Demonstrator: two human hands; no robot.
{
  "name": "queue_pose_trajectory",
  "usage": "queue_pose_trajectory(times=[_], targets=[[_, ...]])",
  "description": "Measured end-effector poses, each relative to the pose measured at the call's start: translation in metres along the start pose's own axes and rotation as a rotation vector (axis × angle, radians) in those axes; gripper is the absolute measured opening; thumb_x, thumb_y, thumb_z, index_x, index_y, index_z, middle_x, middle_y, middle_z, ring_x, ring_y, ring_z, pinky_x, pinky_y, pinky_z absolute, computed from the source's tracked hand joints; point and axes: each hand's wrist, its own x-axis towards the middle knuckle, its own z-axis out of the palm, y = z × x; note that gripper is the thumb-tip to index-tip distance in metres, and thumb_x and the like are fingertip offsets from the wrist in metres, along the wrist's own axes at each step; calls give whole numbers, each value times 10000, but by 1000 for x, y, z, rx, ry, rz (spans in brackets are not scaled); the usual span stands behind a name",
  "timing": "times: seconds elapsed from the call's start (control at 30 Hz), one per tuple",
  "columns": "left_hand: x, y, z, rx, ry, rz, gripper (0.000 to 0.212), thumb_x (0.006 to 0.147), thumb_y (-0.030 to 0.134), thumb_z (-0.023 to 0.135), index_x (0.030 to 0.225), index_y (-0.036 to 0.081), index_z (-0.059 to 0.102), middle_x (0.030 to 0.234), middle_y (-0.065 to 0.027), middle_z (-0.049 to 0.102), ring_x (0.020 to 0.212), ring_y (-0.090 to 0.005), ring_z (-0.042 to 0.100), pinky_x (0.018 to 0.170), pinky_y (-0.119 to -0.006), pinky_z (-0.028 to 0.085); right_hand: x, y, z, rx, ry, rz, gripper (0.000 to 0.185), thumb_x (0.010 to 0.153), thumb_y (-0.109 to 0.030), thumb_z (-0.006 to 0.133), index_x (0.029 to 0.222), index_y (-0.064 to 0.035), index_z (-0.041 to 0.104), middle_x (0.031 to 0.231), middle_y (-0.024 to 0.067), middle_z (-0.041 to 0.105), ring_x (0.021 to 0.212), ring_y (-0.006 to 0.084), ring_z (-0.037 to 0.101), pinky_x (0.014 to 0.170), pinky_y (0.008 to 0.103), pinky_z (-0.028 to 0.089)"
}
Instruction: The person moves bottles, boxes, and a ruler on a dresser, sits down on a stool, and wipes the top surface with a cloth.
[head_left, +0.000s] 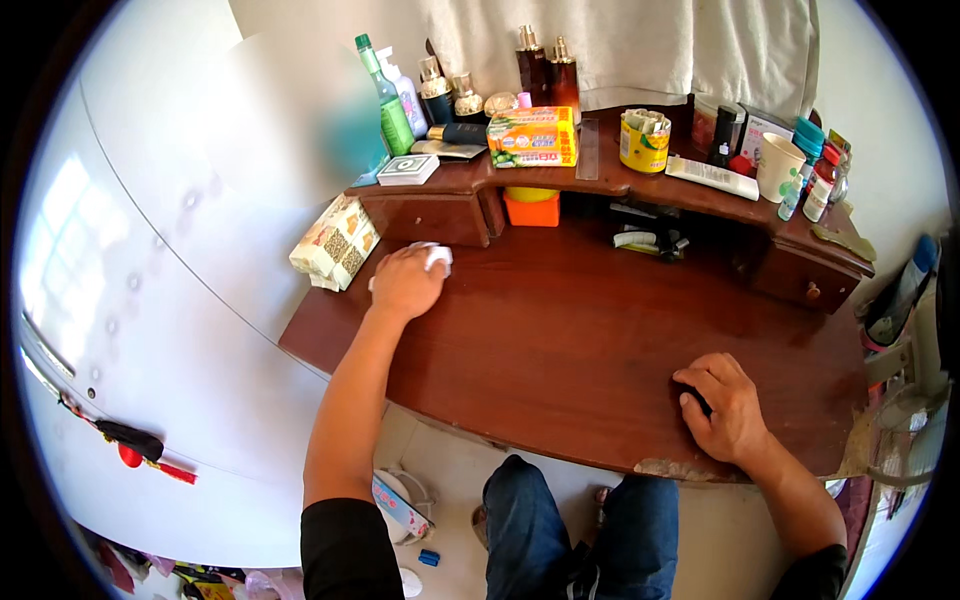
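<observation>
At the left of the brown wooden desk (570, 330), my left hand (409, 281) presses a crumpled white tissue or cloth (439, 259) against the desktop. Close by on its left is a soft pack of tissues (335, 241) with a beige and brown pattern. Just behind the hand is a small desk drawer (420, 217). My right hand (721, 409) rests near the front right edge, its fingers curled and the thumb apart. The space under its palm is dark and looks like shadow; no held thing shows.
A raised shelf (622, 178) along the back carries a green bottle (394, 112), a card deck (409, 169), an orange-yellow package (532, 137), a yellow tin (645, 141), a white tube (712, 178) and a paper cup (780, 166). An orange box (532, 210) sits beneath. A fan (904, 431) stands right.
</observation>
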Motion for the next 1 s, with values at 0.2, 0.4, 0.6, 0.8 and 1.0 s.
queue_pose_trajectory(times=[0.2,0.4,0.6,0.8,1.0], targets=[[20,-19,3,225,-163,-270,530,977,408,436,1236,5,663,1334,-228,623,1216,-371,605,1082,-454,434,1,-2,2,6,-6,3,224,762,-4,689,985,-21,696,986,144,631,892,345,620,762,423,539],[-20,46,6,-168,23,212,358,903,330,633,1116,55,720,1217,-191,685,1149,-367,639,1001,-462,501,3,-3,1,-9,21,-20,234,755,7,693,987,-15,696,986,148,629,892,349,620,763,425,537],[-46,109,-19,-308,-114,311,283,919,286,585,1133,140,702,1372,-144,625,1319,-327,547,1104,-428,430,1,-2,0,-25,15,-20,240,752,9,694,991,-10,696,977,150,635,899,354,622,765,425,536],[-12,-6,-11,5,2,-180,502,951,386,519,1153,-42,686,1252,-225,665,1195,-373,615,1040,-456,479,2,-5,1,-4,16,-4,227,758,3,689,985,-9,696,975,153,637,903,358,624,771,429,533],[2,-6,-2,88,-77,-318,523,967,390,485,1209,-39,660,1353,-225,612,1241,-368,584,1053,-463,467,2,-2,3,-3,17,-5,213,760,1,685,973,-14,694,974,155,636,902,363,623,775,433,529]])
